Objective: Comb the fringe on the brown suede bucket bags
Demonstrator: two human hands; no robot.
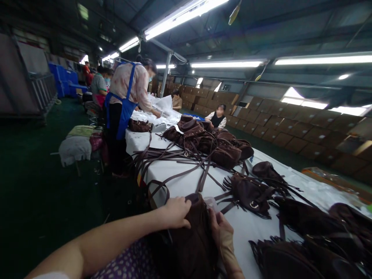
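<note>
A dark brown handbag [195, 236] stands at the near table edge, against my body. My left hand [176, 214] is closed over its upper left side, fingers curled onto the brown material. On the bag's right side, my right hand [222, 229] is closed in a pinch. A small translucent plastic piece [210, 203] sticks up from its fingertips; its lower part is hidden. Just beyond, a fringed brown bag [250, 193] with a gold-coloured ring lies on the white tabletop [171, 184]. Long brown straps [177, 154] spread across the table behind my left hand.
More brown bags [200, 135] are heaped mid-table, and others [316, 236] lie at near right. A co-worker in a blue apron [123, 99] bends over white wrapping at the far left side. Another person [217, 117] sits across. Cloth-covered seating [78, 145] stands left; cartons [279, 126] line the back.
</note>
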